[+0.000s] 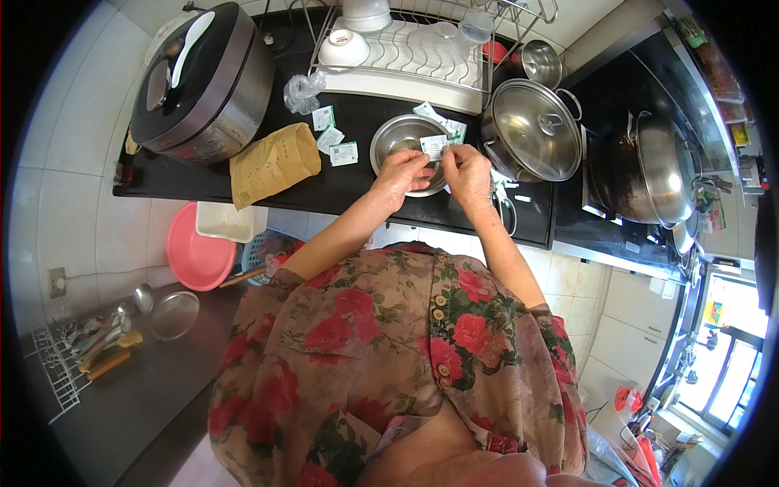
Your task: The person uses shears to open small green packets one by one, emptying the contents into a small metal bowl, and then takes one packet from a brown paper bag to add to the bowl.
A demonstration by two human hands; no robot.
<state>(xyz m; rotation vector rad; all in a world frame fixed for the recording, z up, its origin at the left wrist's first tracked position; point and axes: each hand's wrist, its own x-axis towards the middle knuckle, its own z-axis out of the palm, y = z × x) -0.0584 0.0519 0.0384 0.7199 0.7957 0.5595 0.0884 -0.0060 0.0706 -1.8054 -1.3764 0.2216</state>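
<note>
Both my hands meet over a steel bowl (380, 143) on the black counter. Between their fingertips is a small white-and-green printed sachet (433, 147). My left hand (401, 175) pinches its lower edge, the other fingers spread loosely. My right hand (468, 175) grips its right side. Some granular material seems to lie in the bowl, partly hidden by the sachet. Similar sachets (344, 154) lie left of the bowl, and others (454, 128) behind it. Scissors (507, 213) lie on the counter right of my right hand, beside small white scraps (523, 198).
A brown paper bag (277, 163) and a large cooker (201, 91) stand left. Behind are a crumpled plastic bag (303, 92) and a dish rack (405, 79). A lidded steel pot (534, 131) stands right, with a wok (651, 167) on the stove beyond.
</note>
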